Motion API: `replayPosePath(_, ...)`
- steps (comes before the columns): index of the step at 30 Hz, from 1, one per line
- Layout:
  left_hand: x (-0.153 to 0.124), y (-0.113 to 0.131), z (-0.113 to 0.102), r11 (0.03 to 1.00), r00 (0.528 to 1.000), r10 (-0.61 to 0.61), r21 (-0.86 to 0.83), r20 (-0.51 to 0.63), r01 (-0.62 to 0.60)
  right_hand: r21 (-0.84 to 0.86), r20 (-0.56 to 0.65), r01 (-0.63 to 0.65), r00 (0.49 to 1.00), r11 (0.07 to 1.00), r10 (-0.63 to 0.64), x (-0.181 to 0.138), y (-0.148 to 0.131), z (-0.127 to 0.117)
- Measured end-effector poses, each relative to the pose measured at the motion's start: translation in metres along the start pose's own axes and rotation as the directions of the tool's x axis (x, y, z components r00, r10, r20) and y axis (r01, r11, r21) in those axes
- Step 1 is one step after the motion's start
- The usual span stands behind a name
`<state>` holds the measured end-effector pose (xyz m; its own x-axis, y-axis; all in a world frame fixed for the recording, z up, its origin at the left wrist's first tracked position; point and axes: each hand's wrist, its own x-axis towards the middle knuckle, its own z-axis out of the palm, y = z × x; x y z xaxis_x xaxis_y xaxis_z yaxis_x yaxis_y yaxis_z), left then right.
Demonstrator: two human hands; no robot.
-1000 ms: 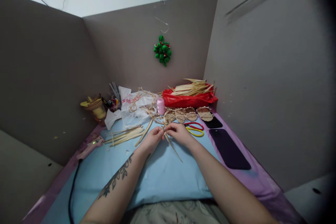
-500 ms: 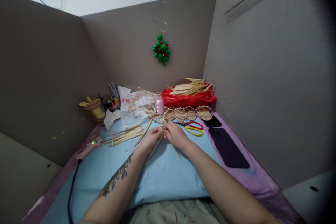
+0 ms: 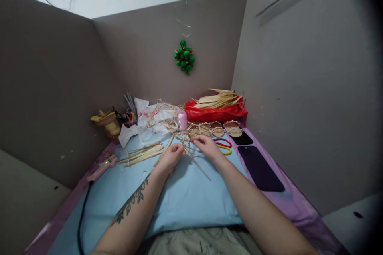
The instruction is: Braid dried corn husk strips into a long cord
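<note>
My left hand (image 3: pixel 173 155) is closed in a pinch on a straw braid (image 3: pixel 184 143) at the middle of the blue cover. Loose straw ends stick out from the braid, and a long straw strip (image 3: pixel 199 165) points down and to the right. Just right of the braid, my right hand (image 3: pixel 206 146) has its thumb and forefinger pressed together, apparently on another thin straw strip; its tip is hard to make out. Scissors with red and yellow handles (image 3: pixel 224 150) lie beside my right hand, their blades hidden behind it.
Cut straw strips (image 3: pixel 143 154) lie left, near a pink corded tool (image 3: pixel 103 167). Behind are a pink thread spool (image 3: pixel 182 120), woven straw soles (image 3: pixel 217 129), a white plastic bag (image 3: pixel 146 111) and a red bag (image 3: pixel 215 115) of dry husks. A dark phone (image 3: pixel 260 169) lies right.
My right hand has moved away from my left, a little right and up, and now covers the scissors' blades. The long straw strip has swung into view at lower right.
</note>
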<state>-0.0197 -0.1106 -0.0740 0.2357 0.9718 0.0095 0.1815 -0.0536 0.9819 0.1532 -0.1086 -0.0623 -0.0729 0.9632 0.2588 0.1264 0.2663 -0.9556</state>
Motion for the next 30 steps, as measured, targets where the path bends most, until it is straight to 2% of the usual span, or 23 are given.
replayPosePath(2,0.000,0.001,0.000,1.000,1.000,0.003,-0.011,0.018,-0.003,0.055,0.127,-0.096,0.988,0.994,0.089,-0.001,0.002,0.002)
replayPosePath(3,-0.001,0.002,0.001,1.000,1.000,0.009,-0.014,0.017,-0.009,0.044,0.148,-0.122,0.982,0.992,0.114,-0.002,0.003,0.004)
replayPosePath(7,-0.002,0.008,0.005,0.999,0.998,0.039,0.009,-0.052,-0.038,-0.140,0.044,-0.106,0.993,0.984,0.114,-0.007,0.000,0.014)
replayPosePath(10,-0.002,0.011,0.009,1.000,0.992,0.013,-0.002,-0.123,-0.013,-0.299,-0.022,-0.040,0.999,0.953,0.035,-0.015,-0.006,0.023)
replayPosePath(12,-0.002,0.012,0.010,0.998,0.991,-0.028,-0.054,-0.133,0.021,-0.468,-0.011,0.075,0.996,0.881,-0.090,-0.022,-0.010,0.032)
replayPosePath(14,-0.002,0.011,0.009,0.991,0.991,-0.083,-0.110,-0.107,0.071,-0.638,0.053,0.192,0.977,0.746,-0.206,-0.029,-0.013,0.042)
replayPosePath(16,-0.001,0.009,0.006,0.983,0.989,-0.119,-0.150,-0.089,0.105,-0.737,0.118,0.251,0.962,0.627,-0.247,-0.035,-0.016,0.050)
replayPosePath(18,0.000,0.008,0.003,0.981,0.986,-0.116,-0.166,-0.118,0.096,-0.758,0.147,0.264,0.960,0.596,-0.238,-0.037,-0.018,0.053)
replayPosePath(20,0.002,0.006,0.000,0.981,0.982,-0.096,-0.180,-0.163,0.066,-0.693,0.162,0.266,0.963,0.670,-0.215,-0.036,-0.019,0.050)
replayPosePath(22,0.004,0.006,-0.002,0.980,0.978,-0.089,-0.192,-0.190,0.052,-0.542,0.128,0.215,0.977,0.812,-0.173,-0.030,-0.018,0.040)
replayPosePath(24,0.005,0.005,-0.002,0.983,0.980,-0.082,-0.178,-0.181,0.049,-0.370,0.010,0.107,0.994,0.923,-0.111,-0.022,-0.015,0.030)
replayPosePath(26,0.005,0.004,0.001,0.989,0.987,-0.054,-0.141,-0.150,0.032,-0.241,-0.123,0.016,0.991,0.971,-0.047,-0.014,-0.011,0.024)
replayPosePath(27,0.005,0.004,0.002,0.991,0.991,-0.031,-0.132,-0.129,0.014,-0.163,-0.140,-0.015,0.990,0.987,-0.008,-0.011,-0.008,0.023)
replayPosePath(30,0.004,0.005,0.006,0.991,0.995,0.042,-0.123,-0.093,-0.053,0.119,0.016,-0.149,0.989,0.982,0.148,-0.008,-0.004,0.030)
